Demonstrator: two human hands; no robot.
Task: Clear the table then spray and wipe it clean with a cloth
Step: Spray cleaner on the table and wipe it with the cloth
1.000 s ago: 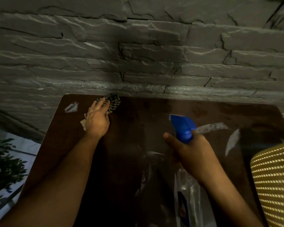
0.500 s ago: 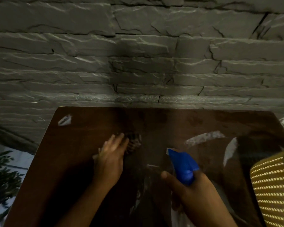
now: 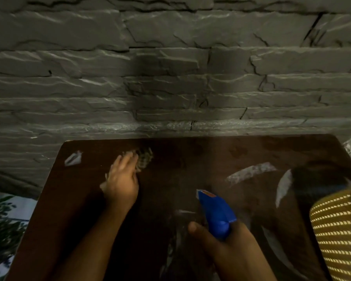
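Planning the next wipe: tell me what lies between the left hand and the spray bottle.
Head view: only bare tabletop between left hand and spray bottle, plus a faint pale streak by the bottle.

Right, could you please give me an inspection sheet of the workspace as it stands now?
Surface: dark brown table with pale patches; worn or wet, cannot tell.
Job's things: checked cloth under the left hand, towards the far edge; blue spray bottle in the right hand.
Clutter: yellow basket at the right edge.
Grips: left hand flat, pressing the cloth, blurred; right hand curled round the spray bottle.
Cables: nothing seen.
Surroundings: grey stone wall behind the table; plant at the lower left.
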